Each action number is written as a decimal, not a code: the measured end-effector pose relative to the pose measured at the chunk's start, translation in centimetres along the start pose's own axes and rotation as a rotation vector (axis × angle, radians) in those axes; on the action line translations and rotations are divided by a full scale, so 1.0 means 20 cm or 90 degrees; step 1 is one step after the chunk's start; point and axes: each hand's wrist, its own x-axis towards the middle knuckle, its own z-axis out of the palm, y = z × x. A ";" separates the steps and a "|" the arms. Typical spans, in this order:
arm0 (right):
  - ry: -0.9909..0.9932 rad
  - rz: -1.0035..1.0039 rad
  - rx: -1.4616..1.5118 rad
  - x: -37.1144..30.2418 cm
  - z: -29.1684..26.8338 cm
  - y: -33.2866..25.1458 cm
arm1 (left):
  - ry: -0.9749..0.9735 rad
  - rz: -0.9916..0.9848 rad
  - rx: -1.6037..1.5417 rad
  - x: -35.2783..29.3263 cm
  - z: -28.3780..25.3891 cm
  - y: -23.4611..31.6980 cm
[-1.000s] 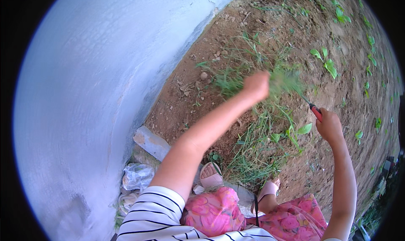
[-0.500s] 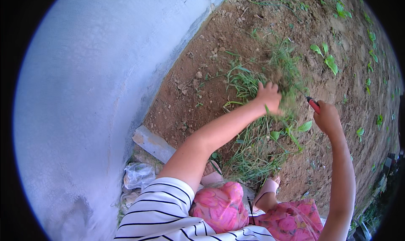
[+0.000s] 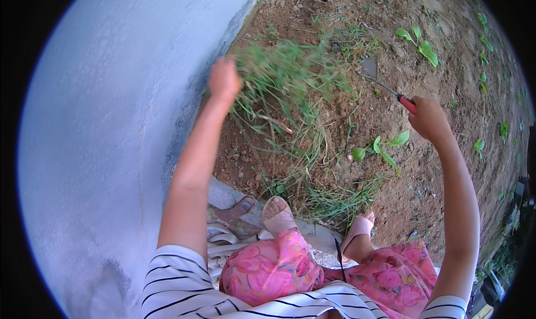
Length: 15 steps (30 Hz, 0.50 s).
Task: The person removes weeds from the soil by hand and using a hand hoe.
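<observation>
My left hand [image 3: 225, 80], blurred by motion, is closed on a bunch of long green grass [image 3: 285, 76] beside the grey wall. The grass spreads rightward from the fist over brown soil. My right hand [image 3: 429, 118] grips the red and black handle of a small hand hoe [image 3: 385, 85]. Its flat metal blade is close above or on the soil; I cannot tell which. Just below the hoe stands a leafy seedling [image 3: 379, 147]. More loose grass [image 3: 340, 200] lies in front of my feet.
A pale wall [image 3: 111, 123] borders the soil on the left. Another seedling [image 3: 420, 44] grows beyond the hoe, with rows of small plants along the right. My pink sandals [image 3: 279, 216] are at the near edge of the soil, beside a concrete strip [image 3: 223, 194].
My left hand has swept left toward the wall, carrying grass with it. The ground around the seedling shows more bare soil. My right hand still holds the hoe, whose blade is now plainly visible.
</observation>
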 end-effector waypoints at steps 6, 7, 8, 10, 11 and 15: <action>0.004 0.002 -0.015 -0.02 0.00 -0.02 | -0.086 -0.106 -0.142 0.04 0.03 -0.19; -0.003 0.014 -0.024 -0.03 0.02 -0.01 | -0.103 -0.071 -0.155 0.02 0.06 -0.11; 0.009 0.012 -0.019 -0.03 0.03 -0.01 | -0.116 -0.043 -0.163 -0.02 0.07 -0.01; 0.029 0.005 -0.007 -0.04 0.04 -0.02 | -0.182 -0.042 -0.229 -0.02 0.17 0.11; 0.019 0.013 -0.009 -0.05 0.06 -0.01 | -0.278 -0.045 -0.180 -0.02 0.15 0.27; 0.010 0.016 -0.034 -0.05 0.03 -0.03 | -0.417 0.019 -0.028 -0.14 0.13 0.76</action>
